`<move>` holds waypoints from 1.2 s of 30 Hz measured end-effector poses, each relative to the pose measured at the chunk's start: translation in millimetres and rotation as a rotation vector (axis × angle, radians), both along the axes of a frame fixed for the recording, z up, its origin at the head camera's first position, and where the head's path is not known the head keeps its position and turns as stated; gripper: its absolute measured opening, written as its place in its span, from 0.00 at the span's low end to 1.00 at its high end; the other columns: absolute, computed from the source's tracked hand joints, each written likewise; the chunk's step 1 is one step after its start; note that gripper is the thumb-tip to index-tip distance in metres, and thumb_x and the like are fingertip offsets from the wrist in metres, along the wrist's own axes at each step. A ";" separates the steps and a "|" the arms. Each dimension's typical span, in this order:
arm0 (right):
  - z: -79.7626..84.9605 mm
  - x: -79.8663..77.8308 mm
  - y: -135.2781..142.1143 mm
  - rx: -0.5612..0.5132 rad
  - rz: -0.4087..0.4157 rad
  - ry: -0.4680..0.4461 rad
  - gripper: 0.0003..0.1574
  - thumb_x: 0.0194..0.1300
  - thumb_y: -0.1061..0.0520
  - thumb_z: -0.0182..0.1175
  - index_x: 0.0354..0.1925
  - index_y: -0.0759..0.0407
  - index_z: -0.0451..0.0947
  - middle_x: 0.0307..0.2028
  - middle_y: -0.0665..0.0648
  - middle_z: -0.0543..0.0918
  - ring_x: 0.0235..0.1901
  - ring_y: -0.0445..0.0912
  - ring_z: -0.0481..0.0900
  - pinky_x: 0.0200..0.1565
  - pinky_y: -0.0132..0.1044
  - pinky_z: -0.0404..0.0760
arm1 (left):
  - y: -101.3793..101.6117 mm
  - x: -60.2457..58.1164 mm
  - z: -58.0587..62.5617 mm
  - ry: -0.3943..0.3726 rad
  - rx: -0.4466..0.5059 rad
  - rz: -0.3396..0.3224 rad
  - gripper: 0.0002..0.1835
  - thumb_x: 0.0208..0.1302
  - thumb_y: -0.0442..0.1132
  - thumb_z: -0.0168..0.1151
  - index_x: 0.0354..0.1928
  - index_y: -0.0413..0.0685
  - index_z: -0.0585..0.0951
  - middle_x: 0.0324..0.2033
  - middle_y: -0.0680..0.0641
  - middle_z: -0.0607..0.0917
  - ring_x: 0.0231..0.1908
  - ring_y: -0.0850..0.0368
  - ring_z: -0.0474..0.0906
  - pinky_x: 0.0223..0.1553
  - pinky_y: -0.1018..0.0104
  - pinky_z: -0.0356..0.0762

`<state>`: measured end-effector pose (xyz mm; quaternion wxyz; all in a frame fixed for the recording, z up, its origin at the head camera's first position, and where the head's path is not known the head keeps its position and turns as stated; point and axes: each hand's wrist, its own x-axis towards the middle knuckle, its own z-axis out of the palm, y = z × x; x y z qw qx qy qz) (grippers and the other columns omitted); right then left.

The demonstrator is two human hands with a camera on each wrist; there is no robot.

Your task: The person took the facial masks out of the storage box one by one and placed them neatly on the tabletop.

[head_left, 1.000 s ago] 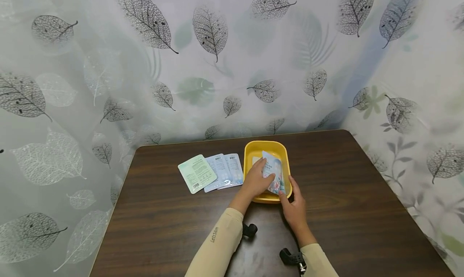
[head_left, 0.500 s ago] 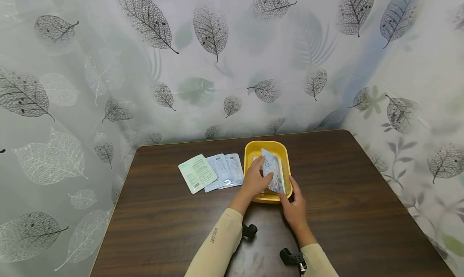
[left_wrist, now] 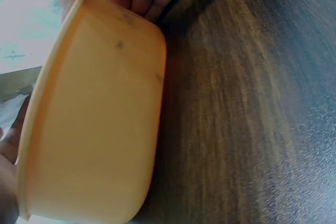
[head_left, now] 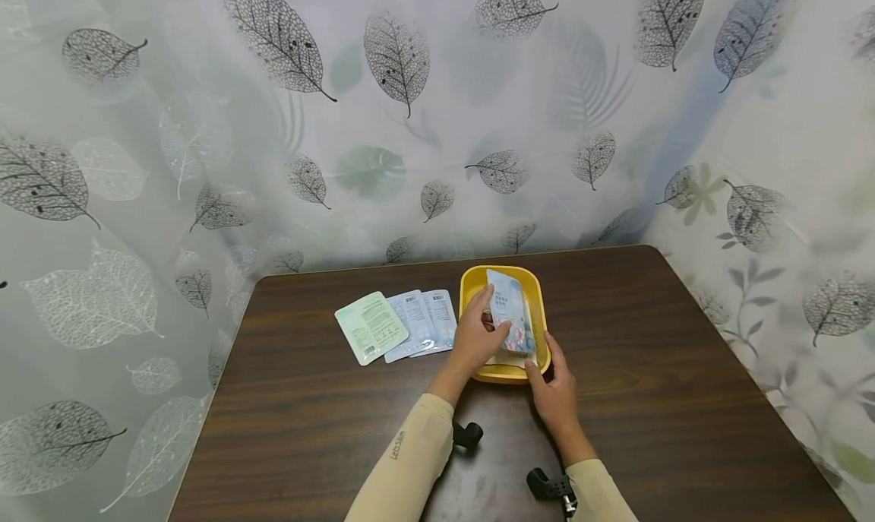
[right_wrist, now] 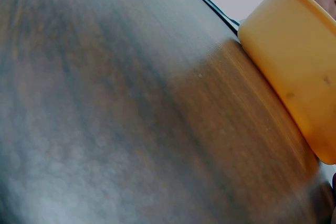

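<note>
A yellow plastic bin [head_left: 502, 378] stands on the table near its far edge. Over its opening, my left hand [head_left: 475, 340] pinches the left edge of a blue face mask sachet [head_left: 509, 309], which has pink flowers printed near its bottom. Part of a pale packet shows under the sachet's lower end. At the bin's near right corner, my right hand [head_left: 557, 397] grips the rim, thumb on top and fingers along the outer wall. The left wrist view shows the bin's outer wall [left_wrist: 100, 119] from close by; the sachet's underside is hidden.
Left of the bin lie a green sachet [head_left: 372, 328] and two overlapping blue sachets [head_left: 410, 321], backs up. The brown wooden table [head_left: 307, 431] ends at a leaf-print curtain [head_left: 437, 127]. Black camera straps [head_left: 547, 484] sit on both wrists.
The sachet has swung slightly left and up with my left hand, and its printed front now faces up more fully. My right hand has stayed at the bin's corner.
</note>
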<state>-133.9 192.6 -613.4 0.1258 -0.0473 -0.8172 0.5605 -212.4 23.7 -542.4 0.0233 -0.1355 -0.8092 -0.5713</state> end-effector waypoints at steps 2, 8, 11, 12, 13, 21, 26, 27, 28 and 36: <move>0.4 0.0 -0.4 0.000 -0.001 -0.003 0.41 0.73 0.53 0.59 0.79 0.46 0.58 0.76 0.64 0.66 0.73 0.61 0.66 0.71 0.63 0.64 | -2.8 0.4 3.0 0.008 0.019 0.005 0.42 0.65 0.41 0.67 0.79 0.53 0.62 0.77 0.46 0.66 0.40 0.62 0.77 0.45 0.72 0.80; 0.3 -0.3 0.1 -0.005 -0.005 -0.018 0.41 0.73 0.53 0.59 0.79 0.45 0.58 0.76 0.62 0.65 0.74 0.59 0.65 0.73 0.61 0.62 | -16.2 -1.6 14.1 0.017 0.100 0.029 0.42 0.65 0.41 0.67 0.79 0.57 0.61 0.77 0.48 0.64 0.44 0.59 0.78 0.50 0.69 0.82; 0.2 -0.6 0.8 -0.009 0.000 -0.017 0.41 0.73 0.53 0.59 0.79 0.45 0.58 0.76 0.62 0.65 0.74 0.59 0.64 0.74 0.62 0.61 | -25.2 -4.3 19.2 0.034 0.139 0.037 0.42 0.66 0.41 0.67 0.80 0.58 0.60 0.78 0.50 0.62 0.47 0.56 0.79 0.53 0.65 0.82; 0.1 -0.8 1.0 -0.009 0.003 -0.016 0.41 0.73 0.53 0.59 0.79 0.45 0.58 0.76 0.62 0.65 0.75 0.59 0.64 0.74 0.62 0.61 | -28.2 -5.2 21.2 0.041 0.161 0.039 0.42 0.67 0.40 0.67 0.80 0.58 0.60 0.78 0.50 0.61 0.47 0.56 0.79 0.53 0.65 0.82; 0.2 -0.7 1.0 -0.011 0.006 -0.018 0.41 0.73 0.53 0.59 0.79 0.45 0.58 0.76 0.62 0.65 0.75 0.59 0.64 0.74 0.62 0.60 | -31.4 -6.4 22.8 0.048 0.180 0.042 0.42 0.67 0.40 0.67 0.80 0.58 0.59 0.79 0.51 0.60 0.47 0.55 0.79 0.53 0.65 0.82; -1.0 -0.6 0.2 -0.022 0.007 -0.009 0.41 0.73 0.54 0.60 0.79 0.45 0.58 0.76 0.62 0.66 0.75 0.58 0.64 0.73 0.60 0.61 | -55.7 -9.8 40.1 0.118 0.268 0.076 0.42 0.67 0.35 0.66 0.80 0.56 0.59 0.78 0.50 0.60 0.39 0.61 0.77 0.44 0.68 0.78; -1.5 -0.3 0.7 -0.023 0.005 -0.009 0.41 0.73 0.54 0.59 0.79 0.45 0.58 0.76 0.62 0.66 0.75 0.57 0.64 0.72 0.60 0.61 | -70.8 -11.0 51.4 0.164 0.338 0.097 0.42 0.66 0.30 0.64 0.80 0.52 0.60 0.78 0.48 0.60 0.43 0.62 0.81 0.47 0.71 0.80; -1.5 -0.4 0.8 -0.023 0.006 -0.010 0.41 0.73 0.54 0.59 0.79 0.45 0.58 0.76 0.62 0.66 0.75 0.57 0.64 0.73 0.60 0.61 | -74.3 -11.2 53.6 0.176 0.350 0.101 0.42 0.66 0.30 0.64 0.80 0.52 0.60 0.78 0.48 0.60 0.44 0.61 0.81 0.46 0.72 0.80; -1.6 -0.5 0.9 -0.025 0.005 -0.010 0.41 0.73 0.54 0.59 0.79 0.45 0.58 0.76 0.62 0.66 0.75 0.57 0.64 0.73 0.60 0.61 | -78.0 -11.3 55.9 0.187 0.358 0.105 0.42 0.67 0.30 0.64 0.80 0.51 0.59 0.78 0.47 0.60 0.43 0.61 0.80 0.46 0.72 0.79; -1.1 -0.3 1.2 -0.017 0.005 -0.008 0.41 0.74 0.53 0.59 0.79 0.45 0.58 0.76 0.62 0.66 0.75 0.57 0.64 0.72 0.59 0.61 | -111.0 -7.3 73.5 0.219 0.472 0.158 0.43 0.66 0.26 0.62 0.80 0.48 0.57 0.71 0.35 0.69 0.44 0.64 0.81 0.39 0.77 0.79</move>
